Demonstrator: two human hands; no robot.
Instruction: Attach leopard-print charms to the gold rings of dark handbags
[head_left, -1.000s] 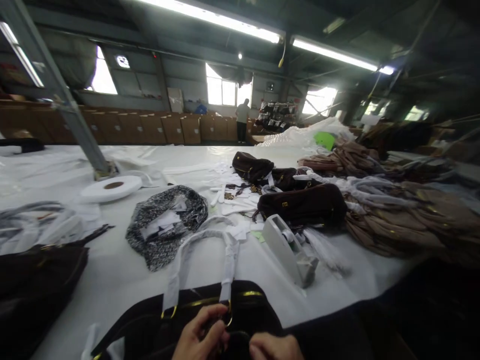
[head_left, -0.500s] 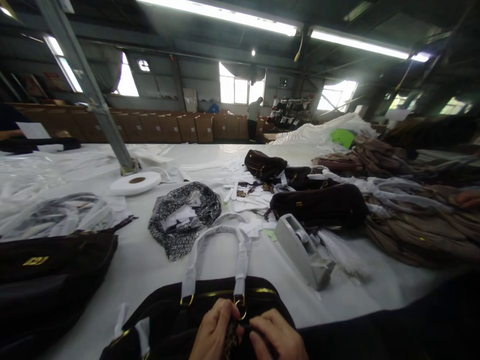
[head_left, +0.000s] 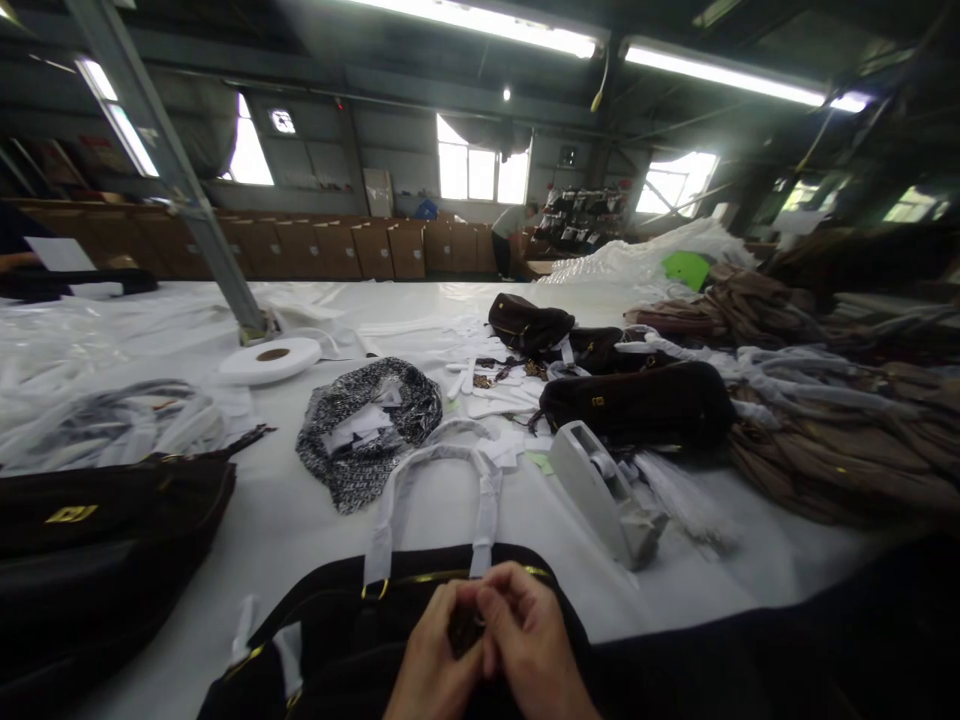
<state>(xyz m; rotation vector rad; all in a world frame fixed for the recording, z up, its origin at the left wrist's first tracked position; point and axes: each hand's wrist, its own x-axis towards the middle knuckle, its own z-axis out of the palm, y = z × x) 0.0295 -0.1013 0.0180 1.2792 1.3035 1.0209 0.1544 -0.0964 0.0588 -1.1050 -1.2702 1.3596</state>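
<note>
A black handbag (head_left: 337,640) with a gold zip lies right in front of me, its handles (head_left: 484,500) wrapped in white paper and standing up. Over the base of the right handle, my left hand (head_left: 439,650) and my right hand (head_left: 529,640) meet with fingertips touching. The left fingers are curled around a small dark brown patterned piece (head_left: 463,632), mostly hidden. My right thumb and fingers pinch close beside it; what they grip is covered. The gold ring at this handle base is largely concealed by the fingers.
Left lies another black bag (head_left: 75,560). Beyond my bag are a black-and-white knit cloth (head_left: 367,430), a white tape roll (head_left: 271,362) and a grey tape dispenser (head_left: 607,500). Dark bags (head_left: 637,405) and brown bags (head_left: 840,450) lie right. A metal post (head_left: 176,180) rises left; a person (head_left: 510,238) bends far behind.
My right hand has moved up and left to meet the left hand, covering the gold ring that showed before. The distant person now bends forward.
</note>
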